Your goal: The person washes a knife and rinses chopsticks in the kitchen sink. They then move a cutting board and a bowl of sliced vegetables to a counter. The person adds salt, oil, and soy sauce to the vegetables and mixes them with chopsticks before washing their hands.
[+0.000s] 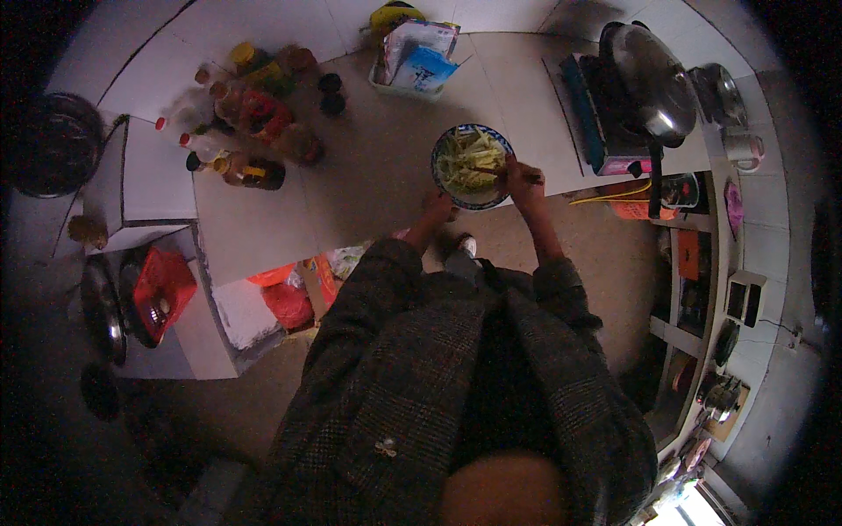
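At the counter's front edge stands a blue-patterned bowl [437, 158] filled with pale yellow-green shredded vegetable [475, 158]. My left hand [439, 209] grips its near left rim, the fingertips partly hidden below the edge. Over the right rim, my right hand [525, 185] is closed around a thin brown utensil [488, 171], which looks like chopsticks. Its tip lies among the shreds; a dark end sticks out past my fingers. Dim light blurs the finger details.
Several sauce and oil bottles [253, 128] crowd the counter's left. A small basket [408, 92] of packets stands behind the bowl. To the right, a lidded pan [651, 85] sits on a portable gas stove [595, 125], its handle [655, 181] jutting past the counter edge. A red basket [164, 289] is at left.
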A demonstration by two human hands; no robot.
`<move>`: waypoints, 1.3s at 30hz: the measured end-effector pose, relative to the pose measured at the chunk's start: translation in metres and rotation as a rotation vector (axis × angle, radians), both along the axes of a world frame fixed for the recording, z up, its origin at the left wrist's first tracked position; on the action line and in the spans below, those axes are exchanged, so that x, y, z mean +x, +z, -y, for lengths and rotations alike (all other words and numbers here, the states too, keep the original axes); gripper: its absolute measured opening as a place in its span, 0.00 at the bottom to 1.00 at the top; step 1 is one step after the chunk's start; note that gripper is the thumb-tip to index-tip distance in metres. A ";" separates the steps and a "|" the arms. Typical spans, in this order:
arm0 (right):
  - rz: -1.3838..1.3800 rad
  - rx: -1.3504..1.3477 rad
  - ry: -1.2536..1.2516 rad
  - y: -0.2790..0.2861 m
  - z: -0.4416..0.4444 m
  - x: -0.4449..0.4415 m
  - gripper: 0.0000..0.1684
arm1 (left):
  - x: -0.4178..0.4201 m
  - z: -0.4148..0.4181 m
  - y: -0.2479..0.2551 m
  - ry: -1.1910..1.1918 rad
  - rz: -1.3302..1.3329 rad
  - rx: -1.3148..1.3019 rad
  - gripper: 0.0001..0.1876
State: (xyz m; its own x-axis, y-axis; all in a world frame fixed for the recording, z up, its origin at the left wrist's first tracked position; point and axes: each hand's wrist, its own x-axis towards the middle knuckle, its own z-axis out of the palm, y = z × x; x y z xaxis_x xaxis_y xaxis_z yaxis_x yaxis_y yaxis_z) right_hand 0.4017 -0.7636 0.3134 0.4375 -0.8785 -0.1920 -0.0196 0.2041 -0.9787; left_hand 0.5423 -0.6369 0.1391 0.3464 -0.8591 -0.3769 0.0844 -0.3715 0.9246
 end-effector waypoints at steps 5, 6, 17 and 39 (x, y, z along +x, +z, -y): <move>-0.070 -0.058 -0.032 -0.015 -0.003 -0.025 0.24 | -0.008 -0.023 0.051 -0.005 0.208 -0.321 0.16; -0.051 -0.056 -0.033 -0.017 0.002 -0.029 0.24 | -0.005 -0.020 0.042 -0.018 0.235 -0.280 0.16; -0.060 0.004 -0.058 -0.005 0.009 -0.002 0.23 | 0.003 -0.007 0.022 0.021 0.068 -0.361 0.16; -0.304 -0.036 -0.024 0.049 -0.005 -0.050 0.27 | -0.004 0.007 0.019 0.231 -0.435 0.163 0.14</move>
State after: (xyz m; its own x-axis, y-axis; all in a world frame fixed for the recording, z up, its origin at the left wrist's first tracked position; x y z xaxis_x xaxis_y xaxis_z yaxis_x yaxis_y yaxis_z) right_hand 0.3513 -0.7588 0.3620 0.3439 -0.8964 -0.2798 -0.3084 0.1736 -0.9353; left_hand 0.5380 -0.6443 0.1578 0.3014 -0.6970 -0.6507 0.5451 -0.4340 0.7173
